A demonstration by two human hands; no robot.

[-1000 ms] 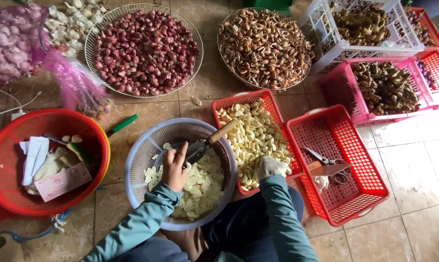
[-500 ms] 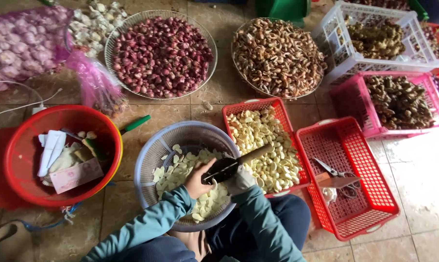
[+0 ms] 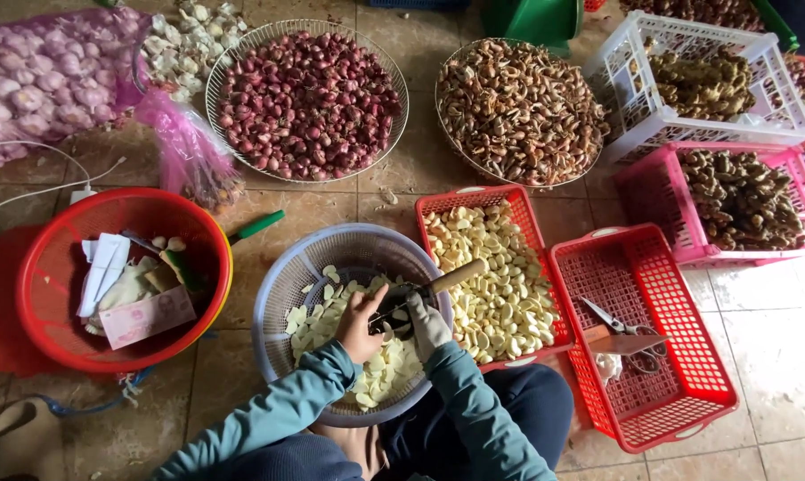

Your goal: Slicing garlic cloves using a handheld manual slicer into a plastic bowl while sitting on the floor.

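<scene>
1. Working over the round grey-blue colander (image 3: 282, 294), which sits between the red basin (image 3: 37, 267) and the red basket of peeled cloves (image 3: 500, 276); keep both hands inside its rim so slices drop onto the pile of sliced garlic (image 3: 380, 374) already there

2. Left hand (image 3: 360, 322) bare, fingers curled in a pinch on something small at the blade, most likely a clove, too hidden to name for certain; best kept with fingertips tucked back from the edge

3. Right hand (image 3: 427, 322) in a pale glove, closed around the knife (image 3: 425, 289), whose light wooden handle points up and right towards the basket; a firm grip near the blade probably gives most control

4. Judged from the thin slices in the colander: short, even strokes, blade moving away from the pinching fingers

5. Peeled cloves just beside the right arm, so an easy reach for the next one

6. Scissors (image 3: 621, 325) in the empty red basket (image 3: 687, 410) lie well apart and out of the way
</scene>
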